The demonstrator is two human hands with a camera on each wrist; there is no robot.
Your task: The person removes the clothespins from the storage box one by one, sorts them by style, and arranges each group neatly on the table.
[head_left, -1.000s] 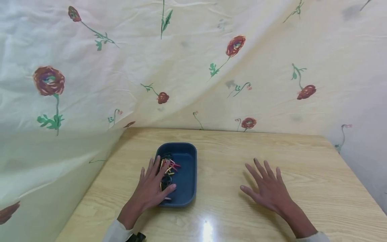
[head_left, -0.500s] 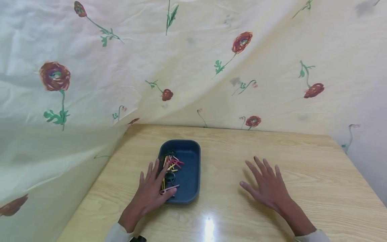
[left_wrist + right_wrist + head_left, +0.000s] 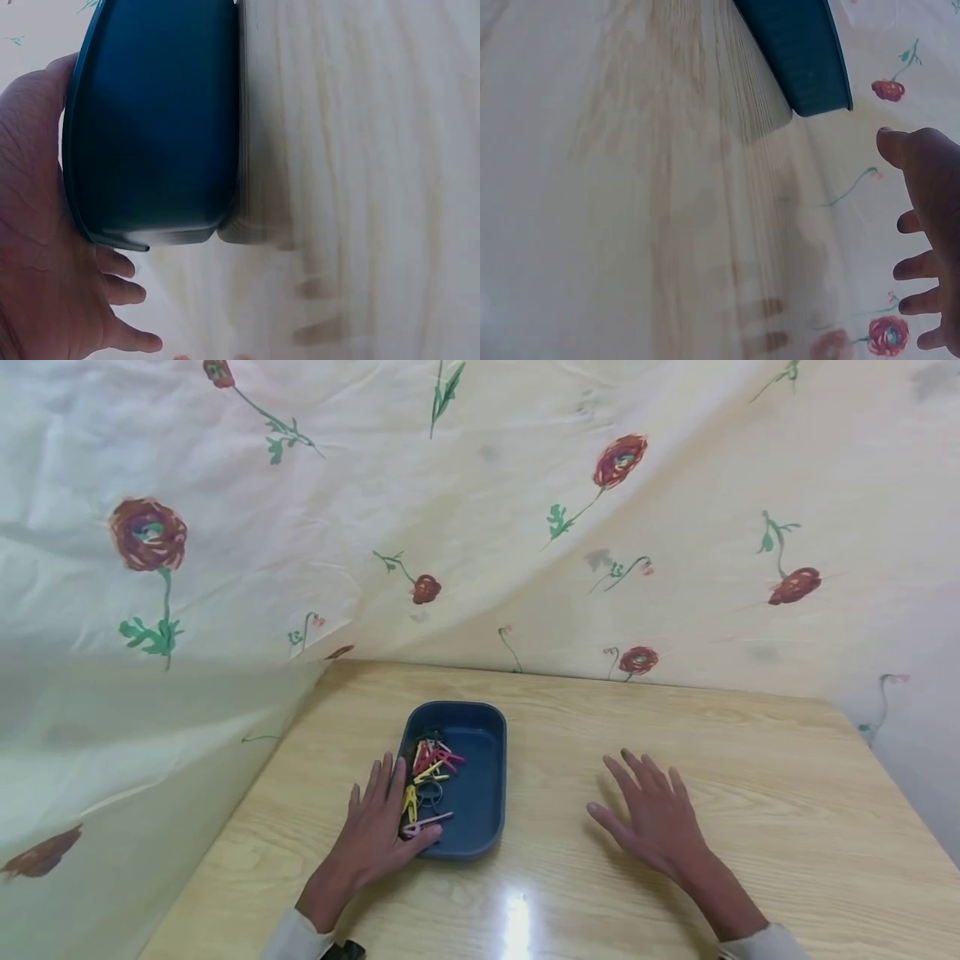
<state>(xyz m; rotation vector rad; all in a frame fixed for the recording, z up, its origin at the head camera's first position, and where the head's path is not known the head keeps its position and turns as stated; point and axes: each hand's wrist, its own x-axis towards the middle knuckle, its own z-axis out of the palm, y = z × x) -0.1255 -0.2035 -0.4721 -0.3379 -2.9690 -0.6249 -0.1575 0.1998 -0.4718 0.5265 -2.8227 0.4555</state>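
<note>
A dark blue rectangular tray (image 3: 471, 793) sits on the table, left of the middle. Along its left side lie several small clips, among them a red clip (image 3: 444, 757), a yellow clip (image 3: 410, 803) and a pink clip (image 3: 429, 824), with a dark ring-shaped piece (image 3: 429, 793) between them. My left hand (image 3: 372, 835) is at the tray's near left corner, fingers straight and spread, holding nothing; whether it touches the rim I cannot tell. Off to the right, my right hand (image 3: 658, 822) hovers over the table with fingers spread and a shadow below, holding nothing.
The light wood table (image 3: 570, 743) reflects a bright lamp spot near its front. Behind it and on the left hangs a cream flowered cloth (image 3: 480, 527). A black object (image 3: 345, 950) shows at the left wrist.
The head view has shifted, so the tray appears further right and slightly higher. My left fingers now cover less of the clips. My right hand has drawn slightly left, its fingers closer together.
</note>
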